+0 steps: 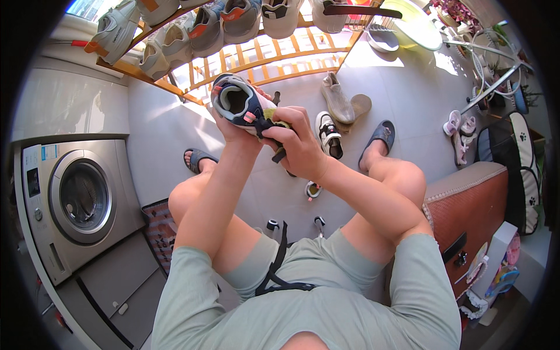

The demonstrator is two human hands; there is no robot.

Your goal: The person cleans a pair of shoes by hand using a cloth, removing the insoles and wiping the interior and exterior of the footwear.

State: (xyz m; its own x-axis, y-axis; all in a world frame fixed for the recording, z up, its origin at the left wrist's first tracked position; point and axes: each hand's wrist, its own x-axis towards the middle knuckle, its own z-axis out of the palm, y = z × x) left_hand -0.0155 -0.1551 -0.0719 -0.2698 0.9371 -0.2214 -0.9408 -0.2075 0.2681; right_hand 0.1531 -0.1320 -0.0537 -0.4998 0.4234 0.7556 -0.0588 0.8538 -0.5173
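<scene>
My left hand (235, 130) holds up a small navy and white shoe (250, 113) with coral pull tabs, its opening turned towards me. My right hand (300, 142) is at the toe end, fingers curled on a dark and yellow-green piece whose exact kind I cannot tell; a dark strip sticks out below the fingers. On the floor beyond, a white and black shoe (328, 134) lies beside a beige knit shoe (338, 99) and an upturned one (360, 108). Another small shoe (313, 189) with a coral tab lies below my right hand.
A wooden shoe rack (280, 59) full of sneakers stands ahead. At left is a washing machine (82, 197). To the right are a brown padded seat (468, 197), small pink shoes (460, 133), a metal stand (490, 89) and a basin (413, 24).
</scene>
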